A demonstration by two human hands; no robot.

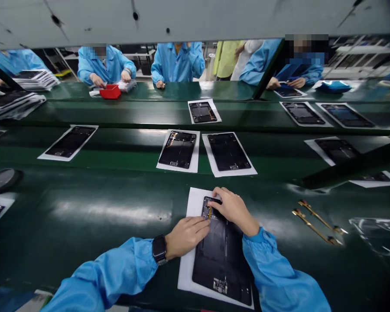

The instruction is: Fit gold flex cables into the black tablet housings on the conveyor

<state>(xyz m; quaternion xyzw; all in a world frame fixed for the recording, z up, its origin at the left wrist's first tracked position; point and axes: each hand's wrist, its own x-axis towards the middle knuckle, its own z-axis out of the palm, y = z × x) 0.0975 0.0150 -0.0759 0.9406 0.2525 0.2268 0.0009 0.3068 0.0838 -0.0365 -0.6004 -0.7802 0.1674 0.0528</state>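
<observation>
A black tablet housing [214, 255] lies on a white sheet [186, 273] at the table's front edge. Across its upper end runs a narrow orange flex cable [209, 212]. My right hand [232, 210] pinches the cable's upper end between thumb and fingertips. From the left, my left hand [189, 234] has its fingers pressed together at the lower end of the same cable. The fingertips partly cover where the cable meets the housing, so I cannot tell whether it is attached. Two more flex cables [315, 225] lie loose to the right of my right forearm.
A clear plastic bag [380, 234] lies at the far right, near a dark slanted post [351, 162]. Beyond, a belt carries several housings on white sheets, among them one housing [178, 149]. Co-workers in blue sit opposite; a red box [110, 91] stands before one.
</observation>
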